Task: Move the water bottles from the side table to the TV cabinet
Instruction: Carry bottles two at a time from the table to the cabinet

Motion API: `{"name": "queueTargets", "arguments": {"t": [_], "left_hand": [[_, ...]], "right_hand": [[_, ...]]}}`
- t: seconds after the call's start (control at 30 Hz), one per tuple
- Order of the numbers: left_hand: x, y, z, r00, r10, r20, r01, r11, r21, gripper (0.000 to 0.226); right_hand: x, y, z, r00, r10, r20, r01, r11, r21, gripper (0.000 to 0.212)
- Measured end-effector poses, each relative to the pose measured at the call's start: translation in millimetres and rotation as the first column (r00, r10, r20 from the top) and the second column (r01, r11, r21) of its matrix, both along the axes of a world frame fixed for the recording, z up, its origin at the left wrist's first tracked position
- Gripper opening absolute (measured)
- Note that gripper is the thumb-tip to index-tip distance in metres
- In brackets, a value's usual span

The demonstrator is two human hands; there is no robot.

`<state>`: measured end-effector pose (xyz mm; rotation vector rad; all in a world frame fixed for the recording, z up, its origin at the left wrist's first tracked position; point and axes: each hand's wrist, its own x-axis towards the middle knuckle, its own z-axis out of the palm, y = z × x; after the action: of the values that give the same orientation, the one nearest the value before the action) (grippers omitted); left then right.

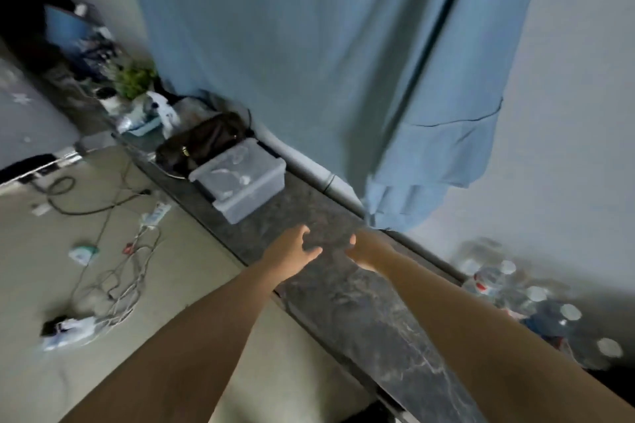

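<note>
Both hands empty, fingers spread and curled, side by side over the dark marble TV cabinet (343,288): left hand (292,252), right hand (366,251). Water bottles (529,299) clustered at right, blurred, white caps up. Clear plastic bin (240,178) farther along the top, brown bag (202,142) beyond it.

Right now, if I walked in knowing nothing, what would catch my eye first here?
Two bare arms stretch forward, the left hand and right hand open and empty above a dark marbled ledge. A big blue curtain hangs behind it. A blurry cluster of water bottles sits at the right, a clear plastic box stands further along the ledge, and cables litter the floor at left.
</note>
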<state>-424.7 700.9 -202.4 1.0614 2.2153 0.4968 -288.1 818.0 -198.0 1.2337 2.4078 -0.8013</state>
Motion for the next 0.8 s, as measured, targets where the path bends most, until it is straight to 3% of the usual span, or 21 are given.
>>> {"name": "queueTargets", "arguments": {"t": [0.13, 0.27, 0.47, 0.6, 0.7, 0.8], "left_hand": [[-76.6, -123.6, 29.9, 0.971, 0.237, 0.02, -0.237, 0.972, -0.008, 0.056], [-148.2, -262.5, 63.1, 0.871, 0.49, -0.036, -0.485, 0.87, 0.087, 0.049], [-211.2, -455.3, 93.3, 0.549, 0.836, -0.008, -0.824, 0.543, 0.164, 0.048], [-226.2, -539.8, 84.5, 0.375, 0.927, 0.015, -0.915, 0.367, 0.166, 0.048], [-242.8, -586.4, 81.0, 0.263, 0.963, 0.056, -0.951, 0.249, 0.186, 0.049], [-267.1, -621.1, 79.4, 0.201, 0.979, 0.038, -0.964, 0.19, 0.185, 0.048]], "right_hand": [[-94.5, -93.3, 21.6, 0.988, 0.149, -0.046, -0.15, 0.989, -0.016, 0.043], [-192.2, -200.4, 45.5, 0.927, 0.356, -0.121, -0.359, 0.933, -0.002, 0.045], [-306.7, -372.7, 75.6, 0.736, 0.622, -0.267, -0.645, 0.764, 0.002, 0.037], [-358.4, -459.2, 82.1, 0.581, 0.789, -0.202, -0.798, 0.601, 0.054, 0.014], [-397.1, -510.4, 83.5, 0.486, 0.857, -0.174, -0.859, 0.504, 0.085, 0.02], [-438.8, -547.8, 81.9, 0.436, 0.884, -0.167, -0.885, 0.455, 0.101, 0.035]]}}
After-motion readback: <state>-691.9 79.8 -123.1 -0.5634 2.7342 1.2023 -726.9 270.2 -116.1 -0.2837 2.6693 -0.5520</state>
